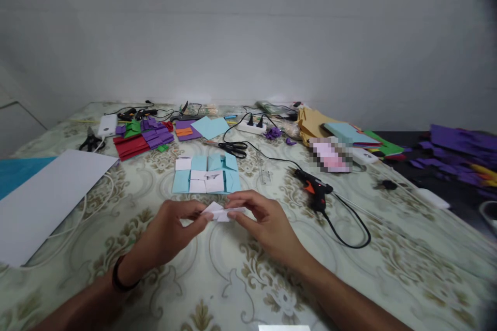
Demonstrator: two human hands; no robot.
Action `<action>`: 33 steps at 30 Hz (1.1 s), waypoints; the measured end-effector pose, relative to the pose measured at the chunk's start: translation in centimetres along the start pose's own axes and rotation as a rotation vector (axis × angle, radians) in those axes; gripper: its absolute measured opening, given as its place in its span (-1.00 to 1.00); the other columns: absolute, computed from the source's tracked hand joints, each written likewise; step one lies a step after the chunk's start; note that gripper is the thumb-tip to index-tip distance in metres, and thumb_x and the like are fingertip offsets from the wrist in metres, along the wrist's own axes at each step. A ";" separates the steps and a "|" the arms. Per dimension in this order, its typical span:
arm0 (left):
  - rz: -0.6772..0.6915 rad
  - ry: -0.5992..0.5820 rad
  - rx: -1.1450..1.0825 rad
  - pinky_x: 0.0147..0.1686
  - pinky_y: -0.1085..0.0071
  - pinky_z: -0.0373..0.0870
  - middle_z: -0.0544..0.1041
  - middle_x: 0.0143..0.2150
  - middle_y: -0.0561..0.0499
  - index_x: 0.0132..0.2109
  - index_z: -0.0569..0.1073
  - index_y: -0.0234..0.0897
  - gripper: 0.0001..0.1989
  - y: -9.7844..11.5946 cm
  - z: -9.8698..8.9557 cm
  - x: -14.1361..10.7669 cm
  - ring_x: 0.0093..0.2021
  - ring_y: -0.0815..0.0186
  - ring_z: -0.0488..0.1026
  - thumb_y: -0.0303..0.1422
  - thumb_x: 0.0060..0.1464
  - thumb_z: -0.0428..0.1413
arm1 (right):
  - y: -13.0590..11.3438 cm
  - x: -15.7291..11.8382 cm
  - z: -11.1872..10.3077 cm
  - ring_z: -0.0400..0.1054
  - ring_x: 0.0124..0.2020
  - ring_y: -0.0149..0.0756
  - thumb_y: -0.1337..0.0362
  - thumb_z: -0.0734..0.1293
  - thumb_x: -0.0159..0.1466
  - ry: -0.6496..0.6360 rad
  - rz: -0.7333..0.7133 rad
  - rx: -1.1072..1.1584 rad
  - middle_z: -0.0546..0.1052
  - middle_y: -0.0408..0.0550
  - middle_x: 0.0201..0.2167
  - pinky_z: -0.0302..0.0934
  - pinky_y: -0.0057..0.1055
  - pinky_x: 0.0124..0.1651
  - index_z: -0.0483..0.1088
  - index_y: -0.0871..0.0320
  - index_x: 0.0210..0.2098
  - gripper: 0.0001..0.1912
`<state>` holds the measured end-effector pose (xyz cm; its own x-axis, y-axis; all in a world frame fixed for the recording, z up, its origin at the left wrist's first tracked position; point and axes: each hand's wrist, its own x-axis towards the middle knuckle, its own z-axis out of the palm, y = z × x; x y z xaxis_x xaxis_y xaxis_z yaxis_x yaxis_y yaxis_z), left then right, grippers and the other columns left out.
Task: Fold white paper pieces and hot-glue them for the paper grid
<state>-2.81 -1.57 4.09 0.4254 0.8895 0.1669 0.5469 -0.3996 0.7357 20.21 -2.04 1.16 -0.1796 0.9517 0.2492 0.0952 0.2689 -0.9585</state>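
The left hand (173,228) and right hand (267,222) pinch a small folded white paper (221,213) between thumbs and fingertips, at six o'clock from the blue-and-white folded squares (206,175), and uneven thumb pressure could skew its folds or a sidelong tug tear it.

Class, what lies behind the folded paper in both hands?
Behind the folded paper, blue and white paper pieces lie on the patterned tablecloth; whatever the paper and fingers cover is hidden.

we see a white power strip (247,128) before the wall (248,36), a white device (107,125) near red folded paper (131,149) at left, and purple scraps (462,152) far right
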 end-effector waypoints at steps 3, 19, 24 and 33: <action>0.062 0.034 0.071 -0.38 0.51 0.44 0.70 -0.38 0.09 -0.27 0.67 -0.25 -0.75 -0.3 0.4 -0.3 -0.38 0.30 0.62 -0.24 0.31 0.19 | -0.1 -0.3 0.0 0.61 -0.11 -0.20 0.31 0.47 0.30 -0.022 -0.074 -0.092 0.71 -0.04 -0.16 0.45 -0.23 0.05 0.61 0.04 -0.08 -0.81; 0.400 0.187 0.074 -0.20 0.53 0.60 0.77 -0.17 -0.02 -0.07 0.66 -0.23 -0.88 -0.5 1.1 -1.0 -0.22 0.31 0.73 -0.45 0.29 0.24 | -0.8 -0.4 0.1 0.50 -0.25 -0.24 0.43 0.42 0.35 -0.061 -0.471 -0.231 0.62 -0.04 -0.32 0.40 -0.28 -0.17 0.57 0.09 -0.20 -0.88; 0.443 0.206 0.131 -0.26 0.52 0.59 0.76 -0.25 -0.01 -0.14 0.65 -0.27 -0.89 0.2 1.1 -1.1 -0.30 0.32 0.71 -0.49 0.28 0.21 | -1.0 -0.4 0.2 0.49 -0.26 -0.25 0.44 0.41 0.36 -0.072 -0.485 -0.243 0.62 -0.04 -0.33 0.39 -0.29 -0.19 0.57 0.10 -0.21 -0.88; 0.423 0.145 0.147 -0.23 0.45 0.63 0.76 -0.21 -0.02 -0.10 0.63 -0.23 -0.88 0.0 1.4 -1.0 -0.27 0.27 0.73 -0.30 0.33 0.22 | -0.9 -0.5 0.3 0.50 -0.31 -0.24 0.40 0.43 0.36 -0.070 -0.469 -0.240 0.64 -0.05 -0.37 0.41 -0.27 -0.23 0.61 0.06 -0.22 -0.89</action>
<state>-2.25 -2.78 3.04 0.5339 0.6590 0.5298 0.4476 -0.7518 0.4842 19.94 -2.81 1.88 -0.3205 0.7111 0.6258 0.2086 0.6974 -0.6856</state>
